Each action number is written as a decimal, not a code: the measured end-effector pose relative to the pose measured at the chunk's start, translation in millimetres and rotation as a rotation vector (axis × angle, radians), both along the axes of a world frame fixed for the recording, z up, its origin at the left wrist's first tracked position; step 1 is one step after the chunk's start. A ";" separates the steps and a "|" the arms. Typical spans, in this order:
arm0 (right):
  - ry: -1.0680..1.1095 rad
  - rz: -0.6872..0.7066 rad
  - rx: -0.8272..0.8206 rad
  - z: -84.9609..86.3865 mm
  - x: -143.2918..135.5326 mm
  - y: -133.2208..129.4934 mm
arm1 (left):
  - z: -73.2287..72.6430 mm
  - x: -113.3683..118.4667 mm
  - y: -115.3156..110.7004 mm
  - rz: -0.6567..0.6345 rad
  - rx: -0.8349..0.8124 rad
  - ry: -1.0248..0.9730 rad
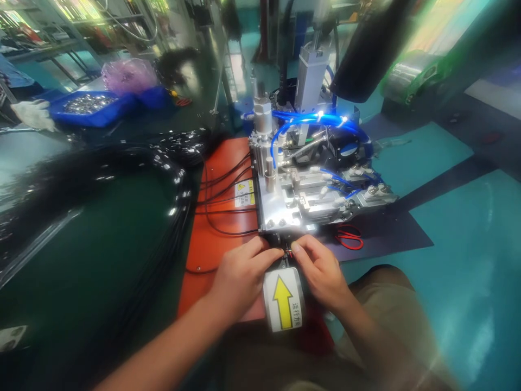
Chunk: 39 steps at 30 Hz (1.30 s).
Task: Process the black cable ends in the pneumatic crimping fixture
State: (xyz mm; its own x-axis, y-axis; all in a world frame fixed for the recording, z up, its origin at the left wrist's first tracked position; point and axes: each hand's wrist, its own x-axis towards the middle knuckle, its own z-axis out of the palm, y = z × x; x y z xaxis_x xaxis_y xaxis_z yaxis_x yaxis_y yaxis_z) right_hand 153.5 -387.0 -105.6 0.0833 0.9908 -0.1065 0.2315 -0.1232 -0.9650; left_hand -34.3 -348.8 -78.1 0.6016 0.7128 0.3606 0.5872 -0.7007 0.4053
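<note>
Both bare hands are right in at the near edge of the machine, fingertips almost meeting! The left hand comes in from the left, its thumb stretched to a small dark fitting with a touch of red; the right hand faces it from the other side, thumb and forefinger bunched close at that same spot. Whether either is clamped on the fitting, I cannot tell, as the fingers hide too much.

And where is that fitting? Between the two hands, just in front of the silver metal machine with cylinders and blocks, and just beyond the curved white label with a yellow arrow, the arrow pointing at the machine!

Bright blue tubes arch over the top, thin black cables run out leftward across the orange-red panel, and there, to the right of the hands, lie the red-handled scissors. Far left, a blue tray of small shiny parts sits beside a pink plastic bag.
</note>
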 end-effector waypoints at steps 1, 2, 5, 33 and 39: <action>0.000 -0.002 0.003 0.2 0.0 0.1 | -0.3 0.0 0.0 0.002 0.001 0.002; -0.001 -0.002 0.005 0.4 -0.1 0.2 | -0.6 0.0 0.1 0.002 -0.003 0.001; 0.000 -0.001 0.006 0.6 -0.4 0.1 | -1.6 -0.3 0.5 -0.007 -0.024 -0.008; -0.114 -0.002 0.056 0.7 1.3 -1.5 | -2.8 0.4 0.6 -0.007 -0.036 -0.007; -0.134 0.004 0.059 -0.5 0.8 -0.4 | -4.1 0.7 0.6 -0.007 -0.054 -0.033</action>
